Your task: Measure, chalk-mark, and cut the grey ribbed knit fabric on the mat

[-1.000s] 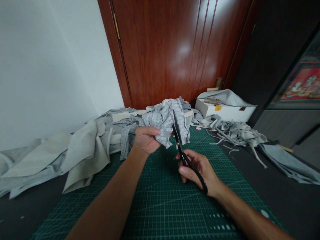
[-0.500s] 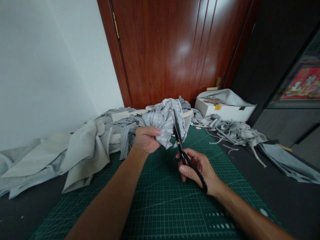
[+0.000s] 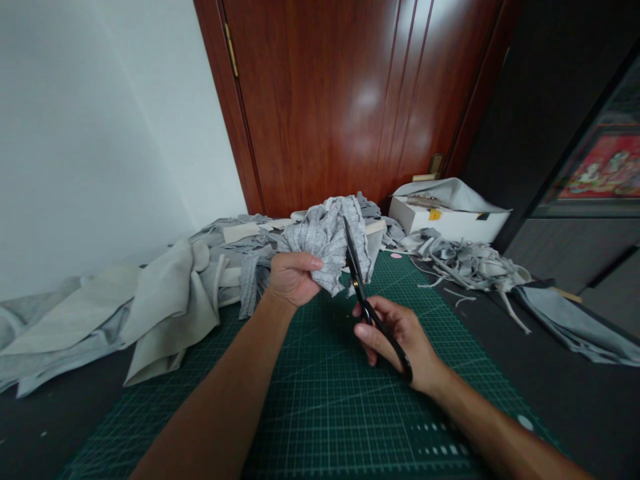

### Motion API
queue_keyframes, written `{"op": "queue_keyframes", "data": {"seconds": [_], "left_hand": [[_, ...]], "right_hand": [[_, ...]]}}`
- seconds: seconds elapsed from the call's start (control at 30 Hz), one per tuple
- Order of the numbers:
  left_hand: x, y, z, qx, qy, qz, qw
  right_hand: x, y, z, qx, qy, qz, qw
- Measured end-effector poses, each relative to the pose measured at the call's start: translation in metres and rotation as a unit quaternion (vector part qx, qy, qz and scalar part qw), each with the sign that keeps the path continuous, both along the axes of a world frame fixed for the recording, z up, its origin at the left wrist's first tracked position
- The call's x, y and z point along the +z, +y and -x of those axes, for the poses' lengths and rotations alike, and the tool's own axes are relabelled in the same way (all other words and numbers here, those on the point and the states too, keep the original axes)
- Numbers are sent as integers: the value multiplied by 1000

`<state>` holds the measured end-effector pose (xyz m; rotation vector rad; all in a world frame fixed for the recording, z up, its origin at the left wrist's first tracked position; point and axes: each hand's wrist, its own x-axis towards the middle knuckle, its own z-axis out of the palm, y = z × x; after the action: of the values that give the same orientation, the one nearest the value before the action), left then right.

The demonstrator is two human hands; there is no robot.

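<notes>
Above the green cutting mat (image 3: 320,400), the left hand (image 3: 293,277) is clenched around a bunched piece of grey knit fabric (image 3: 327,243), held up off the surface. The right hand (image 3: 395,333) grips black scissors (image 3: 370,303), fingers closed through the handles, blades nearly together and biting into the fabric's right edge. Judging by the heap of cut grey strips (image 3: 465,263) to the right and the uncut cloth pile (image 3: 165,307) on the left, the trimming looks partly done.
</notes>
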<state>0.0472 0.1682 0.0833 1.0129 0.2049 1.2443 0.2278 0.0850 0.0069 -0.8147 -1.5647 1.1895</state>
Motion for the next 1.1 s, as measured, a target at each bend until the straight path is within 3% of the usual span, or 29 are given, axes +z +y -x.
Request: {"op": "queue_keyframes", "data": {"seconds": [0.43,0.63,0.9,1.1], "left_hand": [[2,1,2,-17,-4,-14,1000],[2,8,-3,39,-62,-5,997],[3,23,-8,36,19,181,983],[-6,30,-13,54,17,206,977]], "right_hand": [[2,-2,3,-18,-14,-11,1000],[0,-2,3,-34,-18,-9,999],[-3,2,3,-62,-7,2,998],[0,1,3,-61,-12,6,998]]}}
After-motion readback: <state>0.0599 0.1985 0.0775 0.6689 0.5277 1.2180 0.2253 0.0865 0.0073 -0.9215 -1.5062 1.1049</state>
